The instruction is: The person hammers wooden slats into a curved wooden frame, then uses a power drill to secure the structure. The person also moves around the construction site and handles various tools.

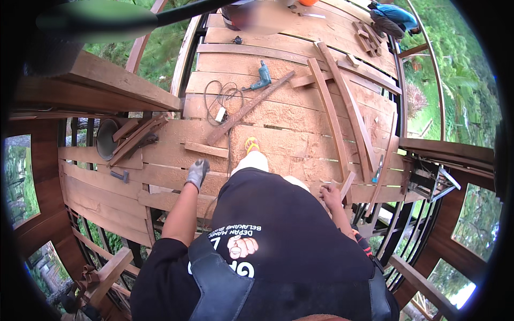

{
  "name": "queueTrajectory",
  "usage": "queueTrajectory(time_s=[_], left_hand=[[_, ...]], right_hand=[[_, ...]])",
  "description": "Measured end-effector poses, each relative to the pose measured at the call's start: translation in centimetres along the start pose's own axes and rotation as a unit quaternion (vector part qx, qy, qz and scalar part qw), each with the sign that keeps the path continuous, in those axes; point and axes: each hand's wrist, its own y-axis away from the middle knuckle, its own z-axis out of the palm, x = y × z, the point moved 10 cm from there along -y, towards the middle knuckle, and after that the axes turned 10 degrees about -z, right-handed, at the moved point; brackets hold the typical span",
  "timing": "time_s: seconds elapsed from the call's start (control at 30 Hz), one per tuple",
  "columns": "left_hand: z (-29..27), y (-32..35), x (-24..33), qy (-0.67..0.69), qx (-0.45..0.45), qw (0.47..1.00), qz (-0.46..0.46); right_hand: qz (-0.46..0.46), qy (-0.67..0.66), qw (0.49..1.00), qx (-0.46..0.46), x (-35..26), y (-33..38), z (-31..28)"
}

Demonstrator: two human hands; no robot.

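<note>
My left hand, in a grey glove, hangs over the plank floor with its fingers loosely extended and nothing seen in it. Just ahead of it lies a short wooden block. My bare right hand is at my right side with its fingers curled in; what they hold, if anything, is too small to make out. Beside that hand a short strip of wood slants up. Farther ahead, a teal power drill lies with its cord looped next to a long dark wooden bar.
Long timber beams lie across the right side over sawdust. A hammer and a round basin with wood offcuts are at left. Gaps show between floor planks. Another person crouches at the far right edge.
</note>
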Motion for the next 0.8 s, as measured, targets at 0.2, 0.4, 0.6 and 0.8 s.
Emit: queueTrajectory(time_s=[0.2,0.4,0.6,0.8], left_hand=[[14.9,4.5,26.8,-0.003,-0.060,0.980,0.190],[18.8,-4.3,18.1,-0.162,0.073,0.980,0.087],[26.8,-6.7,9.8,-0.047,0.158,0.985,-0.056],[40.0,-13.2,10.6,0.065,0.060,0.990,-0.107]], right_hand=[[0.074,-0.002,0.997,-0.012,-4.8,-11.0,-3.6],[0.105,0.180,0.970,-0.127,-10.0,-28.3,-1.5],[-0.162,0.550,0.776,-0.263,-17.7,-57.9,13.0],[-0.158,0.478,0.814,-0.289,-18.4,-73.6,35.4]])
